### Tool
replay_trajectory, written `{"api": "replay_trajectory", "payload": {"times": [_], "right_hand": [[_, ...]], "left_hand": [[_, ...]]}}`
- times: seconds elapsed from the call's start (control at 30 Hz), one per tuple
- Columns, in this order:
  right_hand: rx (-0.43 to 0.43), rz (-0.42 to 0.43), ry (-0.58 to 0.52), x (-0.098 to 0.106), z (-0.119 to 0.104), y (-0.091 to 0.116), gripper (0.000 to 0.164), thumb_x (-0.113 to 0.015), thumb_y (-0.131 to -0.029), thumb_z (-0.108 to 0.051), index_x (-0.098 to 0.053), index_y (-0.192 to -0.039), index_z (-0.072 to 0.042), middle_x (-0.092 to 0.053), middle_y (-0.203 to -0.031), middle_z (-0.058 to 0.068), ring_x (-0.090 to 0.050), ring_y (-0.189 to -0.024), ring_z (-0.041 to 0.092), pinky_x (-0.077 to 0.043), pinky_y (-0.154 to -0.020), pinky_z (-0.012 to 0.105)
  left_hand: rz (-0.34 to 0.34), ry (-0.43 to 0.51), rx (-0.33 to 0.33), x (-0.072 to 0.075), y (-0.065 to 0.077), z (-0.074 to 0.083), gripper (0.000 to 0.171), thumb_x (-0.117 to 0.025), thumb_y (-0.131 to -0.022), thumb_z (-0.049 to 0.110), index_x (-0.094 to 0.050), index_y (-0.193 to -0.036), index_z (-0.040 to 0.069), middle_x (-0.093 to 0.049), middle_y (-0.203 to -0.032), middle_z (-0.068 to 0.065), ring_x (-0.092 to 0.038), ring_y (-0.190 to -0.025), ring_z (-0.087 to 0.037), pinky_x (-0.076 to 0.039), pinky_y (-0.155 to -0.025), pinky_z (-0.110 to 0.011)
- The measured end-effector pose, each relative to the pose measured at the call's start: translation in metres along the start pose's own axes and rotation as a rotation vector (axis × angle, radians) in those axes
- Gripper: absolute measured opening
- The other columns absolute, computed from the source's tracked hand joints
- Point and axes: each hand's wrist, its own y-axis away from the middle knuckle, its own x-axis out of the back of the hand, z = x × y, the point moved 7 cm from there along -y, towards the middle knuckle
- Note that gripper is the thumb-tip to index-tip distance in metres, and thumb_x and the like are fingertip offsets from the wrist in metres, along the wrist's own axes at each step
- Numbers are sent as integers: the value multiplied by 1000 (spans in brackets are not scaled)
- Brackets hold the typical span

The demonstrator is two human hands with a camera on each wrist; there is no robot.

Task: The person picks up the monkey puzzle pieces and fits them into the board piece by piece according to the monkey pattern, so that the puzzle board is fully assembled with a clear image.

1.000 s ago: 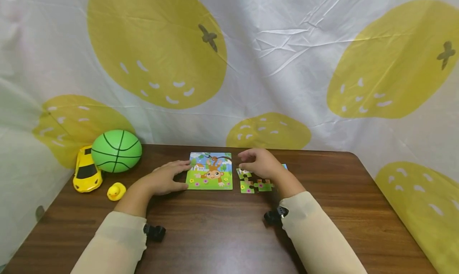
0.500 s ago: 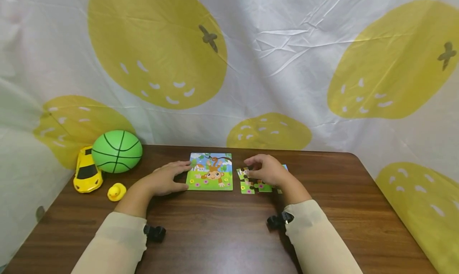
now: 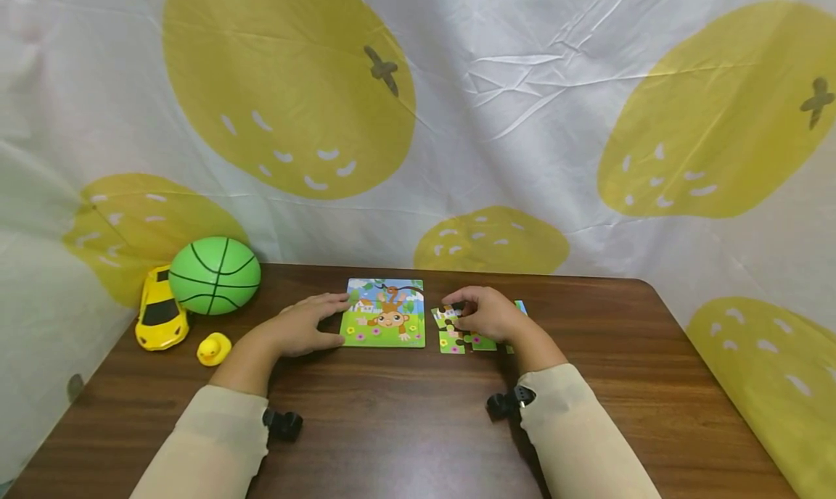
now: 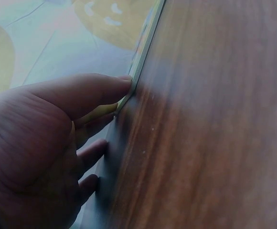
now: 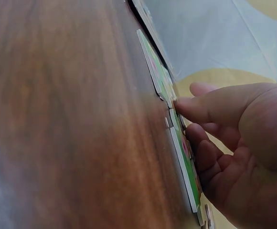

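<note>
your left hand [image 3: 297, 329]: spread wide, touching the monkey picture [image 3: 385, 323] | your right hand [image 3: 493, 315]: narrow, over puzzle pieces [image 3: 452, 341] | grip on one: cannot tell

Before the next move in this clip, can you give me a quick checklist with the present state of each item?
1. Left hand at the left edge of the monkey picture board: ok, thumb touching the edge.
2. Board lying flat on the table: ok.
3. Right hand gripping a piece: cannot tell; its fingers are at the loose puzzle pieces, but the grip is unclear.
4. Every loose piece fully visible: not ok; the right hand covers part of the group.
5. Lower loose pieces fully joined: not ok; a gap shows between two.
6. Green ball and yellow car clear of both hands: ok.
</note>
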Motion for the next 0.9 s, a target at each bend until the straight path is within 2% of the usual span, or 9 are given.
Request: {"api": "replay_trajectory", "payload": {"times": [0.27, 0.37, 0.47, 0.53, 0.8, 0.9], "right_hand": [[-25, 12, -1, -1, 0, -1, 43, -76, -97, -6, -74, -137, -22, -66, -85, 8, -54, -69, 18, -45, -61, 31], [-15, 25, -3, -1, -1, -2, 43, -76, -96, -5, -74, -136, -20, -66, -97, 10, -55, -70, 18, -49, -61, 31], [2, 43, -12, -1, -1, -3, 46, -76, -94, -3, -73, -137, -18, -62, -114, 11, -57, -72, 18, -53, -64, 32], [12, 57, -14, 0, -1, -3, 47, -77, -93, -2, -73, -138, -16, -58, -120, 11, -58, -73, 18, -55, -66, 32], [18, 110, 54, 7, -1, -3, 42, -80, -94, -7, -75, -134, -17, -60, -116, 7, -55, -93, 20, -50, -84, 36], [16, 114, 61, 8, -2, -3, 38, -78, -96, -11, -74, -133, -19, -63, -116, 7, -57, -96, 22, -51, -85, 38]], "left_hand": [[-4, 1, -2, 1, 0, 1, 75, -71, -101, 46, -45, -164, 15, -34, -177, -8, -26, -164, -44, -22, -123, -80], [-5, 3, 1, 1, 0, 1, 75, -71, -101, 45, -45, -164, 15, -34, -177, -8, -26, -164, -44, -22, -123, -80], [-3, 5, 2, 1, 1, 1, 75, -71, -101, 45, -46, -164, 15, -34, -177, -8, -27, -164, -44, -22, -123, -81], [-3, 6, 3, 0, 0, 1, 75, -72, -100, 45, -46, -164, 15, -34, -177, -8, -27, -164, -44, -22, -123, -81], [1, 3, -2, 0, 0, 0, 76, -72, -100, 46, -46, -164, 15, -35, -176, -7, -27, -164, -44, -22, -124, -79], [1, 5, 0, 0, 0, 0, 76, -72, -100, 46, -46, -164, 15, -34, -176, -7, -27, -164, -44, -22, -124, -79]]}}
